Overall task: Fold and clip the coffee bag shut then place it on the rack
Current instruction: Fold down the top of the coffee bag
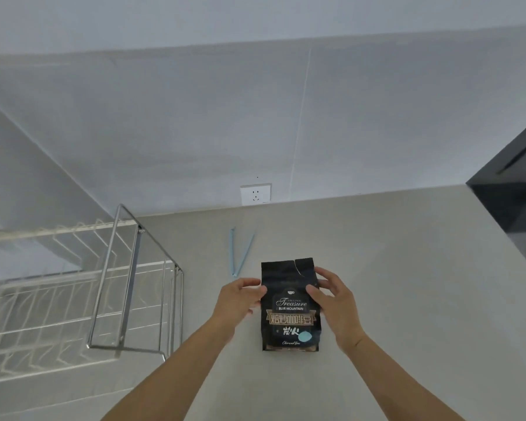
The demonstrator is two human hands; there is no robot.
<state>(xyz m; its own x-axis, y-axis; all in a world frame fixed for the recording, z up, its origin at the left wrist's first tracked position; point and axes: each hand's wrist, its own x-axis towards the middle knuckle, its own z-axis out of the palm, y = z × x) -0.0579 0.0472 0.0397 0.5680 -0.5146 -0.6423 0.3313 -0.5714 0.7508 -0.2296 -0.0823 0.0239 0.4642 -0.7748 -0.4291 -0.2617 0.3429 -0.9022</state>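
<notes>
A pale grey counter (392, 268) runs back to a plain wall with a white socket (255, 194) just above its edge. Your coffee bag (290, 308) stands upright on the counter in front of you, black with a printed label, its top edge unfolded and showing a small tear or notch. Your left hand (240, 302) grips the bag's left edge near the top, thumb on the front. Your right hand (336, 302) holds the right edge, thumb pressed on the front, fingers loosely spread behind; how firmly they press is hard to judge. The light blue clip (240, 253) lies splayed in a V on the counter just behind the bag. The wire rack (134, 299) sits well to your left.
</notes>
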